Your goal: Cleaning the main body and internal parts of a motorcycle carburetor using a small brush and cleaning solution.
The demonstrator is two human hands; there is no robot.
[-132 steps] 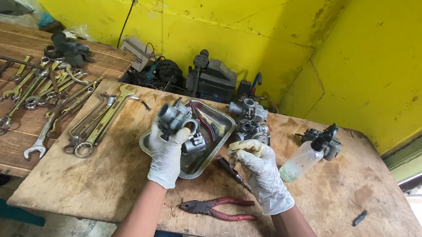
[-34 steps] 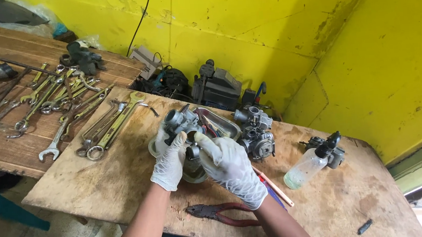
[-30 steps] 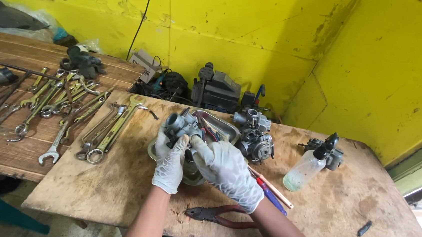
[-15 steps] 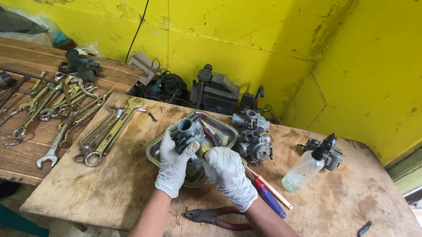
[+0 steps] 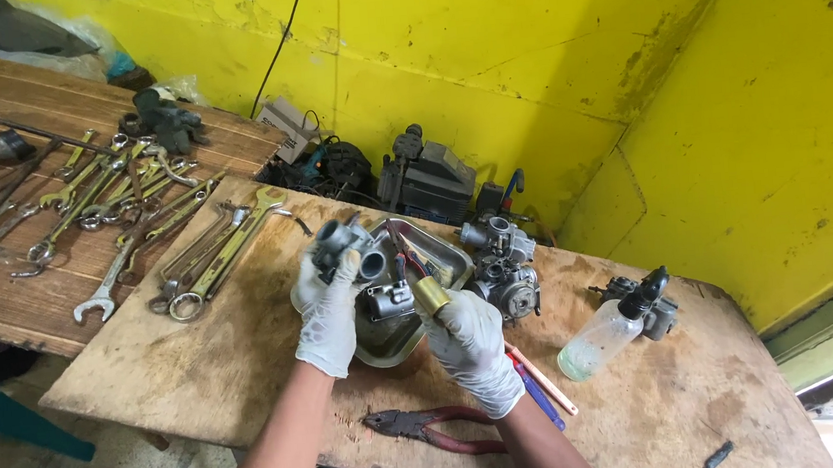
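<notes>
1. The picture is bright all over, with soft daylight and no dark corners.
2. The painted yellow wall point(image 5: 540, 46) glows and is the brightest part.
3. Shadows are soft. A small one lies under the two hands in white gloves, left hand point(image 5: 328, 305) and right hand point(image 5: 475, 348), on the pale wooden board table point(image 5: 180, 371).
4. The shiny metal tray point(image 5: 438, 252) shows a little glare.
5. The middle looks sharp. The row of metal wrenches point(image 5: 139, 226) looks a bit soft.
6. Straight lines bend near the edges, like the table's edge.

Bare board point(image 5: 180, 371) left of hands; carburetors point(image 5: 500, 267) and bottle point(image 5: 598, 340) crowd right.
</notes>
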